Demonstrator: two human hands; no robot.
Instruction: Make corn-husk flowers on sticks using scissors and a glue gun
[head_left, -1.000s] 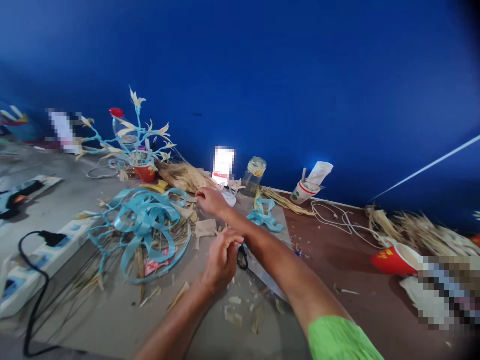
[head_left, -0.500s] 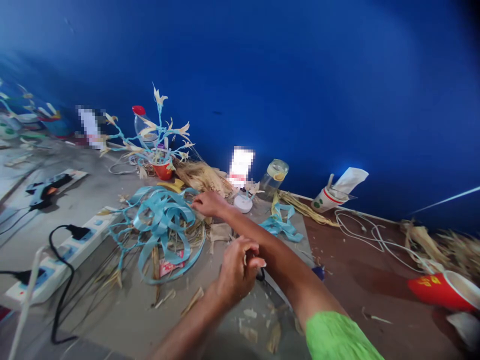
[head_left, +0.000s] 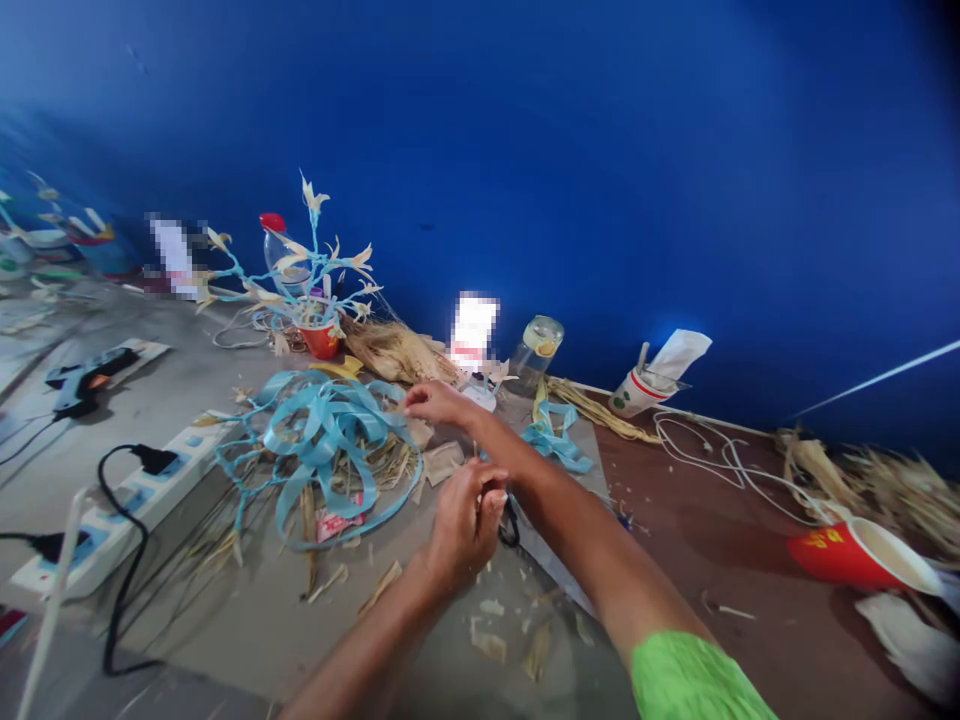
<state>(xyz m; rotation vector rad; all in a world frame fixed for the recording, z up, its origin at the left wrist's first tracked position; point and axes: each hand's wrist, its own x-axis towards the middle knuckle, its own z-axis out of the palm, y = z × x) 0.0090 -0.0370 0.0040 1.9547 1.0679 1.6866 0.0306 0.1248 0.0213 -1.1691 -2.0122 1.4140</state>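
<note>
Table (head_left: 225, 600), grey then brown, meets a blue wall (head_left: 600, 150); left hand (head_left: 461, 525) grip is clenched, right hand (head_left: 442, 402) grip at the blue ribbon (head_left: 322, 430) I cannot tell, and yellow writing on the red cup (head_left: 840, 555) is unreadable.

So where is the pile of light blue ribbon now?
In the head view, the pile of light blue ribbon lies left of centre on the grey table, just left of the right hand.

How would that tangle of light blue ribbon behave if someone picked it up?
Probably floppy: the blue ribbon lies in loose, sagging loops. Likely light too, since the strips look thin and flat. It may drag along the dry straw bits caught among its loops, and the loops by the right hand could snag.
</note>
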